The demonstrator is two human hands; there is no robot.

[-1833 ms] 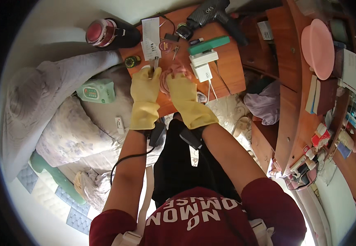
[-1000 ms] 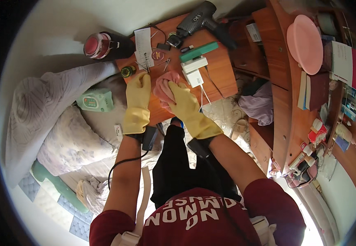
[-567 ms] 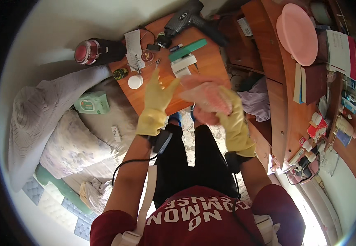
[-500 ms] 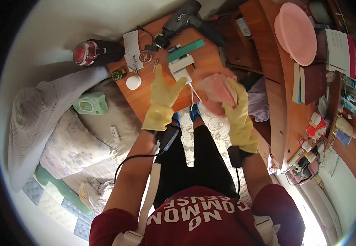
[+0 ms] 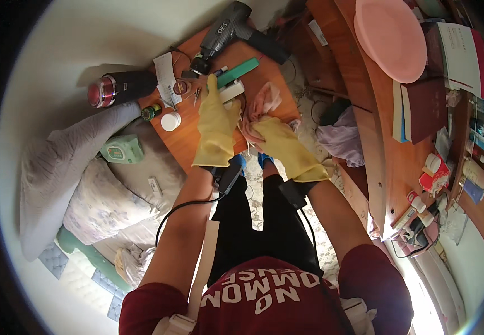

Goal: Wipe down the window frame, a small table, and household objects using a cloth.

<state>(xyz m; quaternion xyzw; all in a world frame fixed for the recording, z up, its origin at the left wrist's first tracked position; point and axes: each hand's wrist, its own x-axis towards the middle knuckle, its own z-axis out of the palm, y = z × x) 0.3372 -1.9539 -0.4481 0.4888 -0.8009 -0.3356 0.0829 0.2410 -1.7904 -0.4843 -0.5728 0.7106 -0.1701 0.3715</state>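
Observation:
In a yellow rubber glove, my left hand [image 5: 215,123] is over the wooden table [image 5: 180,148], one finger stretched out toward a green flat box [image 5: 239,71]. Its thumb side is right beside a white power strip [image 5: 232,90], which it partly hides; whether they touch I cannot tell. My right hand [image 5: 278,142], gloved the same way, grips a crumpled pink cloth [image 5: 264,103] at the table's near right edge. The cloth lies spread on the tabletop, and the right fingertips are partly hidden by it.
On the table are a black massage gun [image 5: 225,33], a white round jar [image 5: 170,121], a dark green jar [image 5: 151,112], a paper sheet [image 5: 166,78] and a dark flask [image 5: 122,88]. A bed with a pillow [image 5: 105,198] is left; a wooden cabinet with a pink basin [image 5: 391,42] stands right.
My right hand has brought the pink cloth left and down onto the table. My left hand has reached farther over the table, to the power strip.

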